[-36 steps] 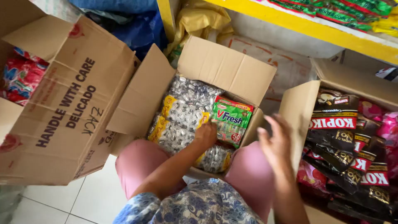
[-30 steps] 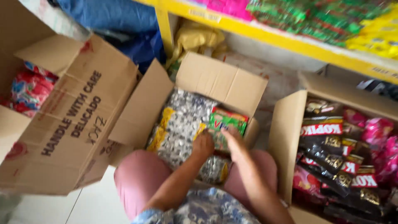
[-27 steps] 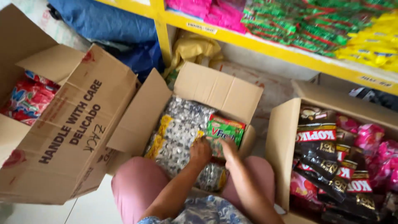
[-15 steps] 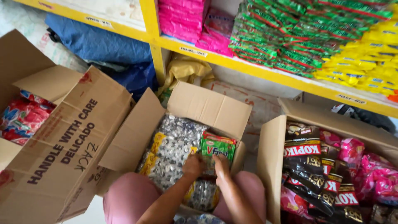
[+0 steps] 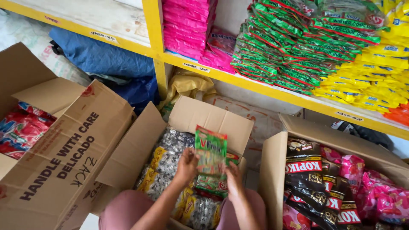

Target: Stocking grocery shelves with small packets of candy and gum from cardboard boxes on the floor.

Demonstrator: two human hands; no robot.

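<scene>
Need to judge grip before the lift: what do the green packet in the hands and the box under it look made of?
Green packet: thin glossy plastic film, going by its sheen and crinkles; left hand and right hand hold it upright. Middle box: plain matte brown cardboard with creased, folded-out flaps, probably corrugated.

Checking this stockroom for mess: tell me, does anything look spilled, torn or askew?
Nothing stands out. Both hands, left hand and right hand, lift green candy packs upright above the open middle box.

Green candy packet (image 5: 210,153) upright over middle box (image 5: 213,121); pink packs (image 5: 187,25), green packs (image 5: 289,51), yellow packs (image 5: 366,81) on shelf (image 5: 264,87).
</scene>
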